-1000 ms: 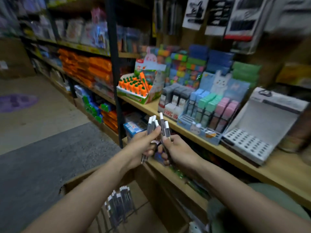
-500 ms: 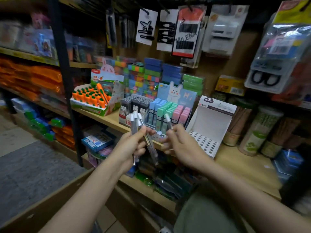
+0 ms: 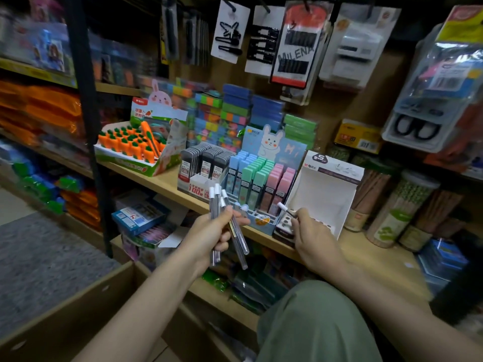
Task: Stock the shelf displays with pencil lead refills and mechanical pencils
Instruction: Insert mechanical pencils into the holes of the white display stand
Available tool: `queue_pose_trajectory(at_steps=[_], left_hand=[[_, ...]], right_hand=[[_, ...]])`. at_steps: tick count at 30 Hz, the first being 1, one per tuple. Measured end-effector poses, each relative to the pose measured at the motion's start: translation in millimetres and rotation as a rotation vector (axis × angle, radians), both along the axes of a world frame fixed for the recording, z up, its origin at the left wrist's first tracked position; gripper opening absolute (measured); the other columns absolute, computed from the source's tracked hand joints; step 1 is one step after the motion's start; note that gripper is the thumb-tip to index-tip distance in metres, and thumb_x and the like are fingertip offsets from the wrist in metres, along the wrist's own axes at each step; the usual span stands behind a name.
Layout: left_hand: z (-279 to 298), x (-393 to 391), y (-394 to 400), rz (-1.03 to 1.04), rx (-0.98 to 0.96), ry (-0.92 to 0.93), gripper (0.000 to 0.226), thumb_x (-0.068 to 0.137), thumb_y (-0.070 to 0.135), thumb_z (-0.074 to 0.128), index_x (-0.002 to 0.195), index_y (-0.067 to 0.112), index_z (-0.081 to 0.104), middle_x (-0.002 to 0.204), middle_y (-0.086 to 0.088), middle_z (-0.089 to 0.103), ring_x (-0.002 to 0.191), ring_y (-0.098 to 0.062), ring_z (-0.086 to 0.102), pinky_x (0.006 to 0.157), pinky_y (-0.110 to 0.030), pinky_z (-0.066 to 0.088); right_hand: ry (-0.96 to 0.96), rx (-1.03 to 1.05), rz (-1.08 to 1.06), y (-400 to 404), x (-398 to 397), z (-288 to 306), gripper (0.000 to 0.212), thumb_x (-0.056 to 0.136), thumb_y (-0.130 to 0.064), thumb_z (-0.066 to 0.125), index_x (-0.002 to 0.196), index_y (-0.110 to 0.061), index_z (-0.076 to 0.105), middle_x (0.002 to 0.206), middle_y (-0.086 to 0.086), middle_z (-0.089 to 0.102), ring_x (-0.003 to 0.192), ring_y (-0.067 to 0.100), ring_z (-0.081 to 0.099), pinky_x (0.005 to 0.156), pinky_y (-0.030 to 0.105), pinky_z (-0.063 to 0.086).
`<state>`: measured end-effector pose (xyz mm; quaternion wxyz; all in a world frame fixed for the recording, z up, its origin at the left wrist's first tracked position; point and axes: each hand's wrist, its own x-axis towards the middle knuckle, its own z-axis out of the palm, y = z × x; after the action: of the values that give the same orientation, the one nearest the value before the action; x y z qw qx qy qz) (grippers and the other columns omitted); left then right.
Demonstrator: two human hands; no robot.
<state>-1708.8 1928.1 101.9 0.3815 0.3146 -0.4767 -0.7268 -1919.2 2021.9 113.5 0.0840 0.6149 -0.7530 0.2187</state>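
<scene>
Head view, left hand: a bundle of pencils (image 3: 230, 228) is held in the left hand (image 3: 209, 237), fingers curled shut round the barrels, white caps up; the bundle is kept just in front of the shelf (image 3: 162, 182), judged as a reserve from which single pencils can be drawn.

Head view, right hand: one pencil (image 3: 285, 208) is pinched between thumb and fingertips of the right hand (image 3: 312, 240); the other fingers are loosely curled; the white cap points up and left, the lower barrel is hidden behind the hand.

Display: a white box (image 3: 324, 194) with a perforated tray stands open on the shelf, just beside the pastel refills (image 3: 261, 178); its holes appear unfilled; the single pencil is held over the front left holes, judged to be lined up for insertion; contact with the tray cannot be told.

Refills: black refills (image 3: 206, 163) and the pastel refills are already ranked in their own boxes, so that part is judged done.

Stage: pencil stocking is judged barely begun.

Next: the tip would have to be steered upright into a hole.
</scene>
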Motion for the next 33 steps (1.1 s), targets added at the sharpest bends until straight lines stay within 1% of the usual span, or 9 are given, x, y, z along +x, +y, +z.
queue_pose_trajectory(at_steps=[4, 8, 10, 13, 16, 21, 24, 29, 33], left_hand=[[-7, -9, 13, -0.037, -0.147, -0.132, 0.031, 0.101, 0.034, 0.047, 0.105, 0.007, 0.062, 0.098, -0.001, 0.076, 0.045, -0.006, 0.035, 0.039, -0.017, 0.028], [-8, -19, 23, -0.051, -0.303, -0.251, 0.03, 0.101, 0.039, 0.045, 0.102, 0.019, 0.066, 0.091, 0.014, 0.075, 0.044, 0.0, 0.043, 0.042, -0.016, 0.033], [-5, -22, 26, -0.05, -0.408, -0.31, 0.03, 0.101, 0.042, 0.044, 0.101, 0.028, 0.071, 0.065, 0.015, 0.068, 0.043, -0.007, 0.048, 0.043, -0.027, 0.036], [-1, -29, 28, -0.056, -0.501, -0.316, 0.029, 0.101, 0.04, 0.044, 0.109, 0.032, 0.071, 0.09, 0.022, 0.055, 0.086, -0.025, 0.058, 0.073, -0.055, 0.047], [0, -36, 28, -0.067, -0.55, -0.292, 0.028, 0.101, 0.041, 0.044, 0.114, 0.037, 0.068, 0.094, 0.027, 0.051, 0.098, -0.026, 0.054, 0.077, -0.05, 0.051], [-8, -48, 21, -0.149, -0.579, -0.287, 0.028, 0.1, 0.042, 0.045, 0.119, 0.035, 0.065, 0.098, 0.034, 0.048, 0.094, 0.007, 0.041, 0.082, -0.055, 0.047], [-11, -52, 18, -0.161, -0.558, -0.299, 0.025, 0.099, 0.042, 0.046, 0.114, 0.037, 0.065, 0.104, 0.023, 0.059, 0.097, 0.0, 0.046, 0.086, -0.054, 0.048], [-9, -50, 13, -0.179, -0.588, -0.311, 0.032, 0.1, 0.043, 0.044, 0.122, 0.032, 0.064, 0.087, 0.037, 0.054, 0.095, -0.006, 0.052, 0.071, -0.047, 0.051], [-8, -50, 14, -0.167, -0.569, -0.3, 0.033, 0.101, 0.04, 0.043, 0.124, 0.028, 0.064, 0.089, 0.033, 0.044, 0.09, 0.002, 0.045, 0.081, -0.05, 0.048]], right_hand=[[-0.133, 0.014, 0.04, 1, -2, 10, 0.017, 0.104, -0.031, 0.037, 0.095, -0.018, 0.044, 0.083, 0.004, 0.061, 0.075, 0.029, 0.056, 0.064, 0.04, 0.041], [-0.294, -0.247, -0.049, -2, -16, 36, 0.023, 0.098, -0.036, 0.053, 0.104, -0.022, 0.069, 0.093, -0.002, 0.063, 0.086, 0.014, 0.059, 0.073, 0.033, 0.049], [-0.393, -0.271, -0.072, -4, -23, 48, 0.021, 0.095, -0.04, 0.057, 0.105, -0.029, 0.072, 0.084, -0.01, 0.068, 0.074, 0.008, 0.064, 0.062, 0.026, 0.053], [-0.425, -0.293, -0.09, -11, -30, 55, 0.014, 0.092, -0.035, 0.063, 0.102, -0.032, 0.072, 0.077, -0.017, 0.069, 0.07, -0.001, 0.067, 0.066, 0.021, 0.055], [-0.42, -0.312, -0.103, -20, -34, 56, 0.009, 0.092, -0.032, 0.065, 0.098, -0.029, 0.071, 0.075, -0.018, 0.068, 0.07, -0.004, 0.067, 0.069, 0.019, 0.054], [-0.357, -0.276, -0.131, -34, -37, 50, 0.017, 0.091, -0.035, 0.065, 0.101, -0.022, 0.072, 0.081, -0.012, 0.069, 0.079, 0.004, 0.067, 0.075, 0.026, 0.055], [-0.298, -0.261, -0.151, -36, -42, 52, 0.012, 0.091, -0.037, 0.065, 0.092, -0.025, 0.069, 0.08, -0.01, 0.07, 0.076, 0.003, 0.066, 0.068, 0.022, 0.053], [-0.254, -0.26, -0.129, -41, -45, 57, 0.011, 0.09, -0.031, 0.068, 0.092, -0.02, 0.066, 0.078, -0.007, 0.07, 0.076, 0.009, 0.068, 0.075, 0.033, 0.057], [-0.225, -0.316, -0.1, -48, -36, 58, 0.019, 0.088, -0.027, 0.071, 0.098, -0.021, 0.056, 0.083, -0.005, 0.068, 0.079, 0.013, 0.067, 0.073, 0.028, 0.053]])
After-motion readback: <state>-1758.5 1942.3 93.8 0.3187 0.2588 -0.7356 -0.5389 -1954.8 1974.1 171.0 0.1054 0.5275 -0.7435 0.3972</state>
